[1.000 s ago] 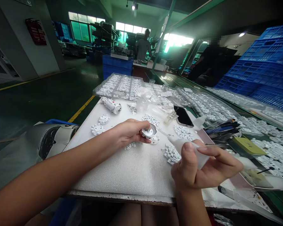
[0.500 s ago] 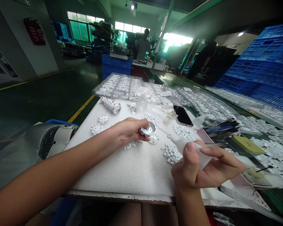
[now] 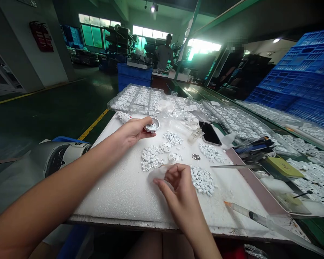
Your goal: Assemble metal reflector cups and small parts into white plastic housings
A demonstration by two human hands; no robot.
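My left hand [image 3: 137, 131] pinches a round white cup-shaped part [image 3: 153, 125] above the far left of the white foam sheet [image 3: 118, 194]. Lower and nearer to me, my right hand [image 3: 175, 180] has its fingers curled on a translucent white bottle [image 3: 159, 173], partly hidden by the fingers. Two flat round white discs, one of them [image 3: 175, 157] just beyond the right hand, lie among heaps of small white pieces [image 3: 202, 180]. A small pile of shiny metal bits [image 3: 196, 157] lies to the right.
Clear trays of white parts [image 3: 137, 99] stand at the back. A black phone [image 3: 210, 133], tweezers [image 3: 234, 166] and a syringe [image 3: 248, 214] are on the right, by a pink tray [image 3: 255, 190] holding tools. Blue crates [image 3: 299, 75] are stacked far right. Two people stand in the background.
My left hand has moved left and away with the round part. My right hand has come left and down onto the foam's middle with the bottle, uncovering the tweezers and metal bits.
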